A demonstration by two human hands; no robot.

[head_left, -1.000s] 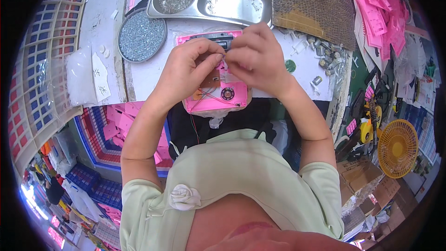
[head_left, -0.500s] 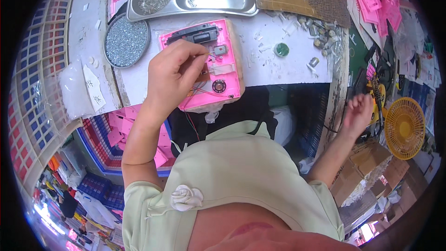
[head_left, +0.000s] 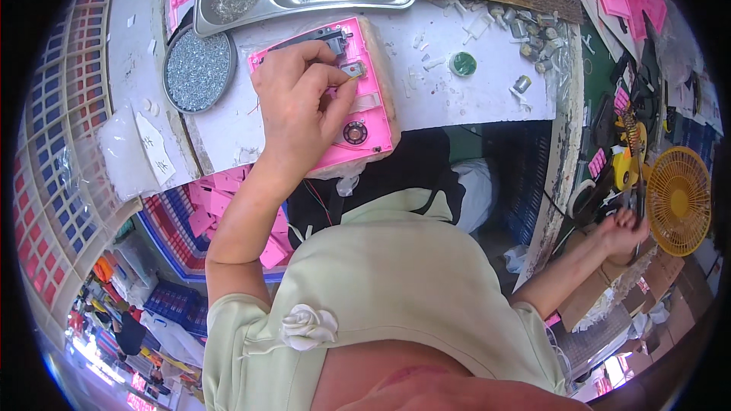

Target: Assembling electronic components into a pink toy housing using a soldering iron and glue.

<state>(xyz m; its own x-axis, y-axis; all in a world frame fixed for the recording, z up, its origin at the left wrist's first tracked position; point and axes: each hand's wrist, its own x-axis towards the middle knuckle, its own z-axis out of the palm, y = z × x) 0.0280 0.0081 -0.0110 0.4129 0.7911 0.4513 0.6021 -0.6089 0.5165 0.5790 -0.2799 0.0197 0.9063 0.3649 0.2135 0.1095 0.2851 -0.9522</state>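
Observation:
A pink plastic housing point(head_left: 367, 125) lies on a wrapped pad at the table's front edge. Fitted in it are a black part point(head_left: 335, 39), a small silver metal component point(head_left: 352, 69) and a round speaker point(head_left: 355, 132). Over the housing's left half, my left hand point(head_left: 301, 99) pinches a thin wire point(head_left: 355, 78), its tip at the silver component. Out to the far right, my right hand point(head_left: 626, 233) is closed round a slim dark tool point(head_left: 640, 202), too blurred to name, beside the yellow fan. Part of the housing is hidden under my left hand.
A metal tray point(head_left: 343, 4) of springs stands at the back, with a round dish of small metal pieces point(head_left: 199, 68) to its left. A green round pot point(head_left: 462, 64) and several small motors point(head_left: 533, 46) lie right. The yellow fan point(head_left: 679, 200) stands far right.
My left hand has moved closer to the silver component with the wire. My right hand has moved outward and down towards the fan and closed round the dark tool.

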